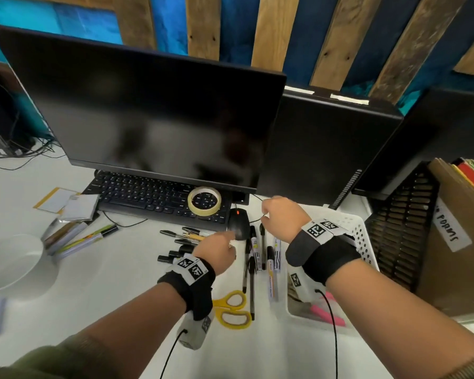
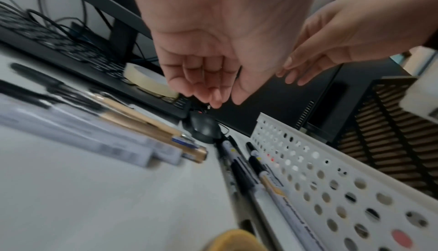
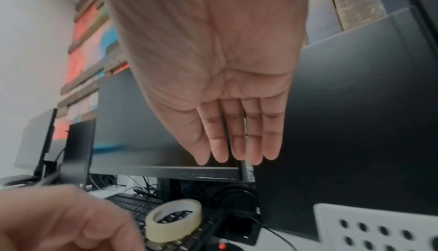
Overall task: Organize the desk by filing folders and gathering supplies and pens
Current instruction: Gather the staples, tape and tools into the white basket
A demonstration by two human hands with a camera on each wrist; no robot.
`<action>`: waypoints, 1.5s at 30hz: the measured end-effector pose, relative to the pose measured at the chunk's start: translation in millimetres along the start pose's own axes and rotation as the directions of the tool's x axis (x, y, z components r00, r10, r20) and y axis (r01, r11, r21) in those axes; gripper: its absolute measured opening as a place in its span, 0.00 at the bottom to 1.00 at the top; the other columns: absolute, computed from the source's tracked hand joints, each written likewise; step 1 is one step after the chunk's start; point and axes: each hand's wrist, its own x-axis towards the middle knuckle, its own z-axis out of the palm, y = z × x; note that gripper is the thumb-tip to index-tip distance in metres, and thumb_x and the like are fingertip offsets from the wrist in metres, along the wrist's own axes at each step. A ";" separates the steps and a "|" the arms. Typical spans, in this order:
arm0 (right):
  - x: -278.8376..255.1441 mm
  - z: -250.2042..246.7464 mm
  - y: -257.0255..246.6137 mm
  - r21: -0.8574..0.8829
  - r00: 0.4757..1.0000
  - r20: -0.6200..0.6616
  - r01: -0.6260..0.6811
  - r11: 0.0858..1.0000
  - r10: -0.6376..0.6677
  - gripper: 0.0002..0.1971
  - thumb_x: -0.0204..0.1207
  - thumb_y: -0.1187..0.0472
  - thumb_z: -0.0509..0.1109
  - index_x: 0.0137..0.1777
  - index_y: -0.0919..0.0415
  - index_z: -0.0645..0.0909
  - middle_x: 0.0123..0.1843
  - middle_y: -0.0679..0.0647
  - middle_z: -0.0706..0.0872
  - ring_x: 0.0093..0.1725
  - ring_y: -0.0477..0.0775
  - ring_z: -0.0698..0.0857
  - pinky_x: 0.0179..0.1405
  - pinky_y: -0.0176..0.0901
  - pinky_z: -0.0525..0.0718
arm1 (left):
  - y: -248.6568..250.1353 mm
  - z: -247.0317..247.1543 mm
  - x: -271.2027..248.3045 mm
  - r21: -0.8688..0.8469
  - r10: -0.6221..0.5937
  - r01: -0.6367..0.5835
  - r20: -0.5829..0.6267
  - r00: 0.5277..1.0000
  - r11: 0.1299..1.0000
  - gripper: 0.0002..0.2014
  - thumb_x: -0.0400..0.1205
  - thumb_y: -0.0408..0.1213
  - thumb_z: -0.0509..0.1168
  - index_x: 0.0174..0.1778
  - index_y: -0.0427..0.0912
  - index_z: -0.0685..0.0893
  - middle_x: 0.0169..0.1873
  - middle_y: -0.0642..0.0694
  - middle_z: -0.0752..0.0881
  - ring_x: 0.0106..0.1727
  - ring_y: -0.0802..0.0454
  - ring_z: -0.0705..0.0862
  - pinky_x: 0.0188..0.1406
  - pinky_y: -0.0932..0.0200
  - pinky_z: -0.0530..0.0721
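Note:
Several pens and markers (image 1: 260, 255) lie loose on the white desk between the mouse (image 1: 238, 224) and a white perforated basket (image 1: 361, 236). More dark markers (image 1: 181, 236) lie just left of them. My left hand (image 1: 219, 248) hovers low over these pens with its fingers (image 2: 213, 94) loosely curled and holding nothing. My right hand (image 1: 279, 214) hangs above the pens beside the basket, its fingers (image 3: 237, 154) straight and empty. Yellow scissors (image 1: 231, 309) lie near my left wrist. A tape roll (image 1: 204, 200) sits on the keyboard (image 1: 148, 195). Folders (image 1: 449, 228) stand in a black mesh holder (image 1: 400, 236).
The monitor (image 1: 148, 105) and a black computer case (image 1: 326, 149) close off the back. At the left lie a white bowl (image 1: 14, 263), more markers (image 1: 80, 239) and a notepad (image 1: 58, 199). Pink items (image 1: 329, 313) lie inside the basket. Bare desk shows in front.

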 end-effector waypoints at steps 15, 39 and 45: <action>-11.7 68.7 -110.3 -0.016 0.943 0.328 -0.054 0.998 0.056 0.15 0.78 0.65 0.59 0.63 0.65 0.77 0.62 0.61 0.82 0.61 0.63 0.83 0.52 0.46 0.81 | -122.2 -30.0 -41.9 0.096 -0.095 0.093 0.024 0.995 0.991 0.18 0.81 0.37 0.57 0.67 0.48 0.76 0.64 0.44 0.77 0.67 0.45 0.73 0.66 0.53 0.76; -32.7 119.9 -149.5 -0.041 0.856 0.505 -0.105 0.994 0.111 0.12 0.75 0.64 0.63 0.58 0.61 0.76 0.60 0.59 0.80 0.59 0.59 0.81 0.53 0.50 0.81 | -201.8 -91.8 2.2 -0.008 -0.355 0.374 -0.333 0.873 0.927 0.20 0.81 0.42 0.62 0.68 0.40 0.70 0.68 0.38 0.72 0.70 0.38 0.69 0.66 0.44 0.74; -32.9 122.3 -154.5 -0.016 0.869 0.471 -0.165 0.986 0.153 0.14 0.74 0.60 0.63 0.60 0.62 0.75 0.61 0.58 0.79 0.59 0.59 0.80 0.53 0.48 0.79 | -195.6 -93.8 24.8 -0.002 -0.122 0.126 -0.266 0.956 0.992 0.17 0.82 0.39 0.60 0.67 0.42 0.76 0.67 0.40 0.76 0.68 0.40 0.73 0.69 0.48 0.72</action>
